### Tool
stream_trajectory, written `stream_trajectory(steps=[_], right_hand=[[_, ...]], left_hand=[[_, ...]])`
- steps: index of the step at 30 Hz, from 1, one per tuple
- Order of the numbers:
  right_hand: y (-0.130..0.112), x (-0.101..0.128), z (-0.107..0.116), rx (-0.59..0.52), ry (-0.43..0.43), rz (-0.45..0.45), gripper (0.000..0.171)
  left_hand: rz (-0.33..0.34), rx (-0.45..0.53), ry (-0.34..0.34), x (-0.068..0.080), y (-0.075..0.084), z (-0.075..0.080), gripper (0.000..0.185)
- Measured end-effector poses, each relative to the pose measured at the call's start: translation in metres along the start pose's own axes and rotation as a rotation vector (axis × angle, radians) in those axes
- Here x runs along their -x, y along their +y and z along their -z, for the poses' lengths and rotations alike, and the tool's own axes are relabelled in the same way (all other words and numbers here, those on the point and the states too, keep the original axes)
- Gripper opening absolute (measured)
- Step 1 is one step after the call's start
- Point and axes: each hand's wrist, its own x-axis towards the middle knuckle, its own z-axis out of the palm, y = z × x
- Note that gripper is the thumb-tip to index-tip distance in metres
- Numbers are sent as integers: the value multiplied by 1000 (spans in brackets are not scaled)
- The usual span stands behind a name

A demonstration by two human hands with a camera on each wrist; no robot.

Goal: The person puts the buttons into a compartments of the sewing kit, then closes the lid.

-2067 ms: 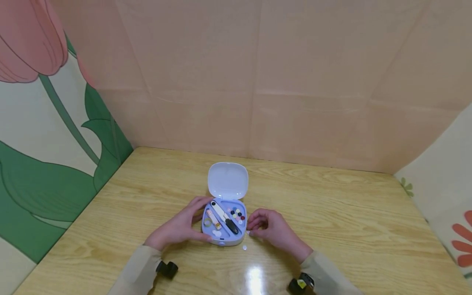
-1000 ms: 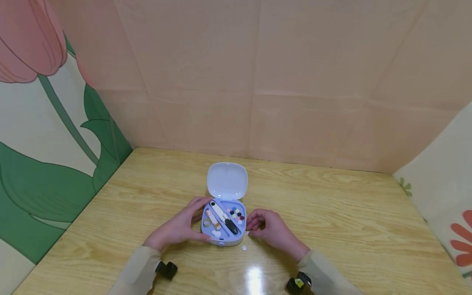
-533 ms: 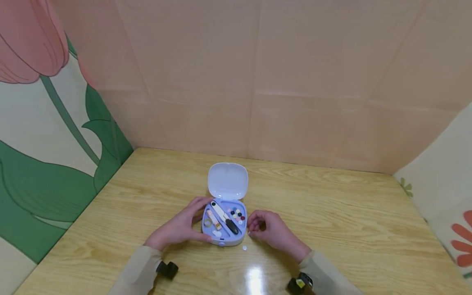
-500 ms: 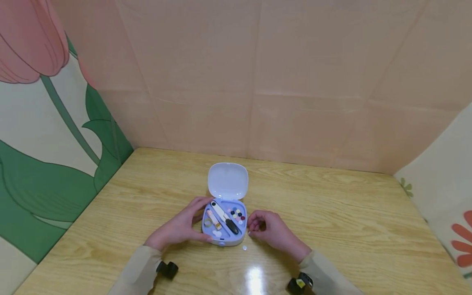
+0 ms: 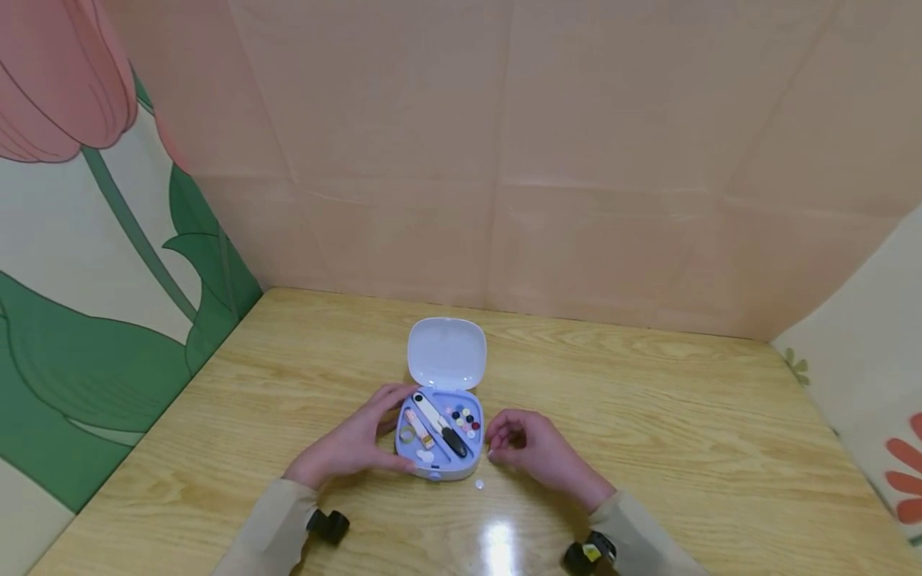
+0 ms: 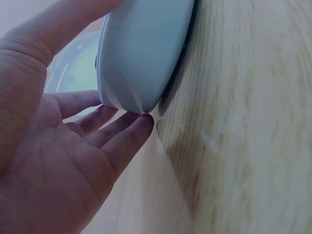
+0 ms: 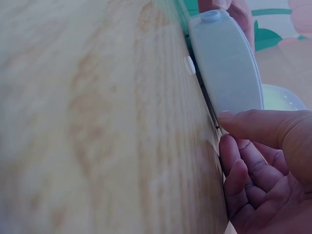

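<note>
My left hand grips the left side of an open lilac sewing box, thumb at the front and fingers behind. In the left wrist view, those fingertips meet the box's wall. Inside lie a black-and-white seam ripper, a pinkish tape-like strip, a ring-shaped piece and several coloured buttons. My right hand, fingers curled, sits beside the box's right wall. Its thumb and index pinch a small white button, mostly hidden by the fingertips. Another white button lies before the box.
The box's lid stands raised at the back. The wooden table runs to a beige cloth backdrop. Flower-printed panels flank it. A wrist camera sits on each sleeve.
The right hand's fingertips have drawn slightly away from the box's wall, and the small white button at them shows less. The left hand and box have stayed in place.
</note>
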Motion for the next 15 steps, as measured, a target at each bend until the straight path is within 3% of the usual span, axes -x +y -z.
stream_trajectory(steps=[15], right_hand=[[4,3,6,-97,40,-21,23]], left_hand=[[-1,-9,1,1,2,1,101]])
